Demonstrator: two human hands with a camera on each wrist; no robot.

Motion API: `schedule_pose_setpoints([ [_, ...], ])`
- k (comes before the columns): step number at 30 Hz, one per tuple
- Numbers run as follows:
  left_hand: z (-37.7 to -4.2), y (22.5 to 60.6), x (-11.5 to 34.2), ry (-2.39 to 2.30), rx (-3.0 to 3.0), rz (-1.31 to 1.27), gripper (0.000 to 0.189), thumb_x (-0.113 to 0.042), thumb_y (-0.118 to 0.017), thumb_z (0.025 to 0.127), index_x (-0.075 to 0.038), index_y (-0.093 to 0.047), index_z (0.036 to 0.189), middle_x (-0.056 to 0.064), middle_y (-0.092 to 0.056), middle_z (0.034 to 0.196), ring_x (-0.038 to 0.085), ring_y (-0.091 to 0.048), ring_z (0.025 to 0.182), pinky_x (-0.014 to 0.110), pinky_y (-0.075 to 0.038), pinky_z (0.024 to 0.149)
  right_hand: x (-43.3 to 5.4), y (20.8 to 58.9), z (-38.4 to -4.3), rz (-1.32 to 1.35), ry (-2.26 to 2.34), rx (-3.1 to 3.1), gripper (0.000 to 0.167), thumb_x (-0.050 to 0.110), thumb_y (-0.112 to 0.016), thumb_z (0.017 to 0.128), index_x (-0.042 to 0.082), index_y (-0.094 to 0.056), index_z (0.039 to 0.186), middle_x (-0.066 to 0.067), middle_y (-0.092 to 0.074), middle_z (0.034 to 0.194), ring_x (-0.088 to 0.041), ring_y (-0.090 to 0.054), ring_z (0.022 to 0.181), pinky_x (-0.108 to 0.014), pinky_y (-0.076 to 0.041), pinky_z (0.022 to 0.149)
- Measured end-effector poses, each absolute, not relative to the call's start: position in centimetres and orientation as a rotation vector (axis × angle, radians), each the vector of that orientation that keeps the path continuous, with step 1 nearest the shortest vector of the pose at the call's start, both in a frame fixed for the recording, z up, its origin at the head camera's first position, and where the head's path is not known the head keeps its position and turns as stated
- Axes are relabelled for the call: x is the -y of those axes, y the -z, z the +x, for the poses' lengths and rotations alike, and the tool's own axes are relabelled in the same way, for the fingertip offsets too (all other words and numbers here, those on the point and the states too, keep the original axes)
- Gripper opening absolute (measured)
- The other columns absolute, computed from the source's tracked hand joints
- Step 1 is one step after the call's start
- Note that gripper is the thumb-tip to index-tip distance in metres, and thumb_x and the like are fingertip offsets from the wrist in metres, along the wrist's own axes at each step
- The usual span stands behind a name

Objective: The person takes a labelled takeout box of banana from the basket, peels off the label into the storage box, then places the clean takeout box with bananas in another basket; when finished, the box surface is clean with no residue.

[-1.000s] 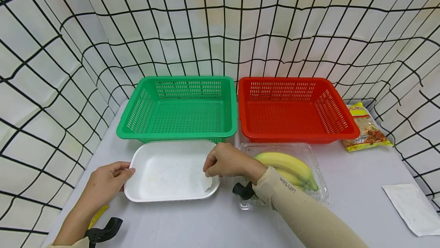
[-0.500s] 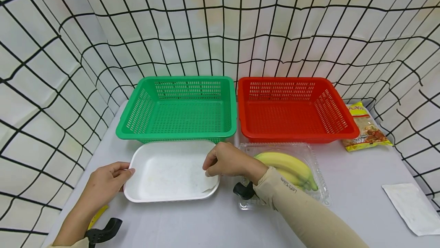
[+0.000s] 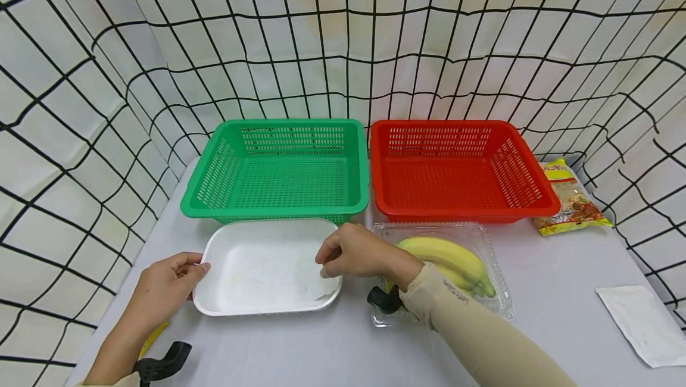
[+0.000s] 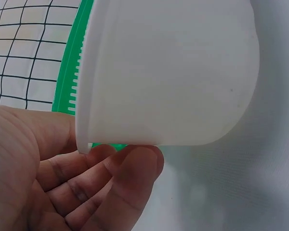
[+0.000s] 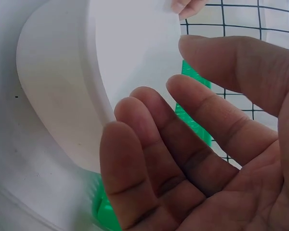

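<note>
A white oval-cornered tray [image 3: 262,265] sits in front of the green basket, with nothing but faint marks on its floor. My left hand [image 3: 161,289] holds its left rim; in the left wrist view my thumb [image 4: 137,166] lies along the tray's outer wall [image 4: 173,77]. My right hand [image 3: 356,253] reaches over the right end, thumb and forefinger bent close together inside it. A pale patch with a faint edge shows below those fingertips. In the right wrist view the fingers [image 5: 144,120] curve beside the rim, a gap showing between thumb and forefinger; I cannot tell what they pinch.
A green basket [image 3: 190,205] and a red basket [image 3: 549,202] stand at the back. Bananas [image 3: 442,253] lie in a clear plastic box [image 3: 498,297] under my right forearm. To the right are a yellow snack packet [image 3: 573,205] and a white packet [image 3: 645,324]. Something yellow [image 3: 152,339] peeks past my left wrist.
The pale patch under my right fingertips has changed outline, from a pointed flap to a flatter edge. Both hands and the tray have barely moved.
</note>
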State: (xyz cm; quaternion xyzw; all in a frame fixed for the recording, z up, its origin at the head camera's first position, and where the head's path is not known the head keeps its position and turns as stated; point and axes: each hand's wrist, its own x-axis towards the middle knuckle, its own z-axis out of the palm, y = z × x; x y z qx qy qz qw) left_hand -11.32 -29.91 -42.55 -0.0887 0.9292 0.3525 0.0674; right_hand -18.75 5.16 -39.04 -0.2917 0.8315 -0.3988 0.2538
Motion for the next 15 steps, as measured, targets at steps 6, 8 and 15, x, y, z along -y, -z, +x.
schedule_pose_setpoints([
  [6, -11.27, 42.64, 29.89, -1.059, -2.827, -0.251, 0.043, -0.027, -0.061, 0.105, 0.009, -0.064, 0.129, 0.014, -0.073, 0.099, 0.018, -0.064, 0.073, 0.027, -0.054, 0.059, -5.52, 38.91, -18.51, -0.787, 1.093, -2.238, 0.017, 0.006, -0.080, 0.088, 0.002, -0.080, 0.105, 0.005, -0.076, 0.089, -0.006, -0.066, 0.082, -0.020, -0.056, 0.077],
  [8, -11.25, 42.65, 29.85, -1.055, -2.836, -0.252, 0.042, -0.027, -0.062, 0.105, 0.008, -0.064, 0.128, 0.014, -0.073, 0.099, 0.017, -0.064, 0.072, 0.026, -0.054, 0.059, -5.64, 38.86, -18.44, -0.789, 1.098, -2.236, 0.018, 0.007, -0.080, 0.088, 0.002, -0.080, 0.106, 0.004, -0.076, 0.090, -0.006, -0.066, 0.082, -0.020, -0.056, 0.078],
  [15, -11.30, 42.78, 29.71, -1.025, -2.879, -0.273, 0.041, -0.028, -0.061, 0.105, 0.007, -0.066, 0.124, 0.011, -0.072, 0.095, 0.017, -0.060, 0.070, 0.026, -0.049, 0.056, -6.19, 38.60, -18.07, -0.816, 1.098, -2.241, 0.021, 0.010, -0.080, 0.089, 0.004, -0.079, 0.110, 0.003, -0.076, 0.096, -0.006, -0.066, 0.087, -0.021, -0.055, 0.082],
])
